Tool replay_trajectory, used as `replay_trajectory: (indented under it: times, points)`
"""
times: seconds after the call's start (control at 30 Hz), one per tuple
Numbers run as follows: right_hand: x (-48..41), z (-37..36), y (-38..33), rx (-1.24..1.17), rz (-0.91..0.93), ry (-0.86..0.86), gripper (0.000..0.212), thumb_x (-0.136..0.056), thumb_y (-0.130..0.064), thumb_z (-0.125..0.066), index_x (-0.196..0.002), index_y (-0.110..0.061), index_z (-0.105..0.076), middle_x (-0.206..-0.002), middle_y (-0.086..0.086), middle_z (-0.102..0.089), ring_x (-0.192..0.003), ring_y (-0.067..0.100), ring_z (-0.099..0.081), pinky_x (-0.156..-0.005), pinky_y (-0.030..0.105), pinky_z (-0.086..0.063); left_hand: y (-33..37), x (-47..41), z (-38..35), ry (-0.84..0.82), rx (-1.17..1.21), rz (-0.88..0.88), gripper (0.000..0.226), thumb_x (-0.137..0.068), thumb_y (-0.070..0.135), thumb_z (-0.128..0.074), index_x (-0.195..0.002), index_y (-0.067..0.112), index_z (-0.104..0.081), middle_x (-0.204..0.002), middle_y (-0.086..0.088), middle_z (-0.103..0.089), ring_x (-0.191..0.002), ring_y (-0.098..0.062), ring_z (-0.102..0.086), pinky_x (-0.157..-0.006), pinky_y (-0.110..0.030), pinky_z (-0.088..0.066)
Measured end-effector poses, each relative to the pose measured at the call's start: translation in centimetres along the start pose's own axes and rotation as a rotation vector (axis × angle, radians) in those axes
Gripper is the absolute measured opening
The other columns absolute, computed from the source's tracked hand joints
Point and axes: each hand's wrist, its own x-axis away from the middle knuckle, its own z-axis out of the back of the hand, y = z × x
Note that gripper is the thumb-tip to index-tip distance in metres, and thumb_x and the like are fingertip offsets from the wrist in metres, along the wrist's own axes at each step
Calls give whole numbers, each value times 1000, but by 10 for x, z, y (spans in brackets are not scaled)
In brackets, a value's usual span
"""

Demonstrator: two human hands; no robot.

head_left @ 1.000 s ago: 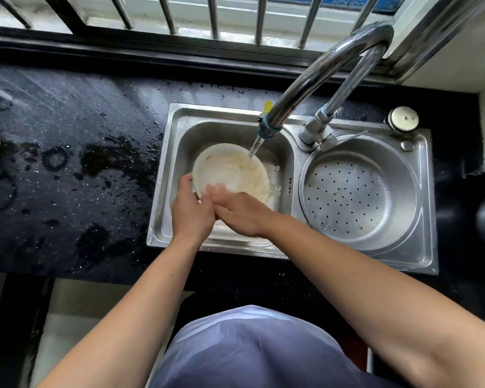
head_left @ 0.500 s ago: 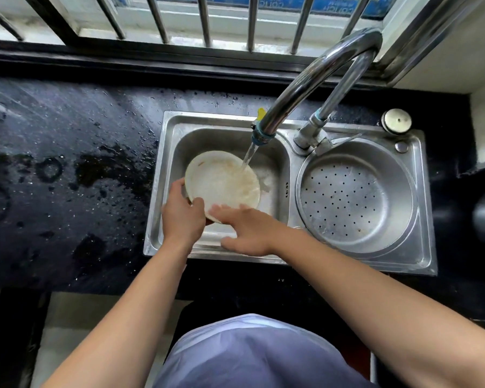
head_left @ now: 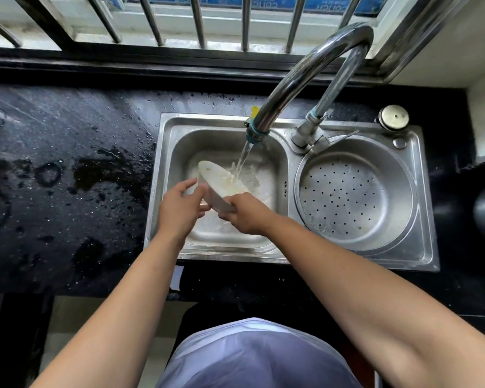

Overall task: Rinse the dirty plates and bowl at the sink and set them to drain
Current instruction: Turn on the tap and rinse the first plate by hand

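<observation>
While water runs from the faucet at twelve o'clock, a person tilts a soiled white plate on edge under the stream, above the left sink basin. Both hands pinch its lower rim: the left hand at the plate's seven o'clock, the right hand at five. A perforated draining basin lies at three o'clock and the wet black tabletop at nine. The likely risks are that the slick plate slips and strikes the steel, or that its steep tilt deflects spray onto the tabletop.
</observation>
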Motion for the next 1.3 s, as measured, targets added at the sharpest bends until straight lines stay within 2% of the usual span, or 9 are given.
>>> replay_trajectory:
  times: [0.13, 0.4, 0.67, 0.8, 0.9, 0.97, 1.07, 1.2, 1.3]
  points:
    - [-2, 2, -3, -330, -99, 133, 23, -96, -26, -68, -101, -3, -71, -85, 7, -64, -73, 19, -56, -59, 30, -40, -20, 0, -2, -104, 9, 85, 23, -107, 37, -48, -124, 27, -61, -129, -9, -70, -93, -15, -75, -79, -34, -55]
    - [-10, -6, 10, -1076, -318, 325, 20, -89, -11, -77, -107, -6, -73, -105, 16, -77, -94, 33, -73, -79, 41, -61, -50, 4, -34, -294, 454, 478, 45, -105, 51, -53, -141, 25, -45, -125, -19, -60, -106, -37, -71, -83, -47, -62]
    - [4, 10, 31, -1647, -418, 412, 30, -93, -9, -72, -122, -1, -66, -101, 11, -78, -82, 19, -76, -66, 32, -63, -56, -5, -47, -289, 848, 776, 79, -104, 45, -56, -156, -5, -26, -141, -29, -54, -132, -43, -57, -104, -67, -47]
    - [12, 8, 37, -1854, -443, 349, 28, -99, -12, -64, -124, 1, -64, -99, 16, -79, -84, 24, -77, -69, 35, -65, -44, -4, -52, -309, 1008, 676, 58, -108, 34, -50, -153, -3, -41, -145, -23, -59, -126, -40, -61, -96, -58, -53]
    - [13, 7, 42, -1890, -466, 302, 24, -102, -17, -59, -119, -1, -66, -94, 16, -80, -80, 24, -79, -66, 34, -65, -35, -3, -57, -249, 1060, 518, 41, -111, 15, -43, -150, 1, -48, -120, -18, -75, -108, -31, -71, -82, -46, -65]
    - [15, 9, 45, -1829, -525, 246, 28, -104, -22, -56, -122, -1, -65, -95, 16, -80, -80, 25, -79, -65, 34, -65, -28, -3, -60, -199, 1079, 464, 39, -110, 10, -43, -147, -3, -49, -108, -16, -78, -96, -26, -77, -71, -38, -68]
    - [18, 20, 53, -1526, -614, 131, 45, -108, -33, -49, -138, 0, -51, -127, 24, -67, -98, 34, -72, -74, 40, -62, -19, -3, -60, -147, 969, 357, 37, -110, 5, -43, -146, 0, -49, -130, -17, -69, -103, -25, -72, -75, -39, -66]
    - [22, 58, 71, -1341, -609, 418, 45, -107, -20, -50, -142, 8, -44, -146, 39, -46, -116, 45, -63, -99, 48, -57, -7, -2, -53, -93, 488, 111, 22, -104, 3, -56, -121, 16, -63, -112, -6, -72, -97, -24, -70, -72, -42, -64]
    - [26, 102, 84, -1364, -515, 707, 33, -105, -8, -43, -132, 11, -52, -131, 30, -60, -110, 38, -68, -89, 38, -60, -2, 0, -50, -95, 201, -42, 18, -98, 10, -65, -112, 21, -68, -105, -9, -78, -95, -29, -73, -80, -48, -61]
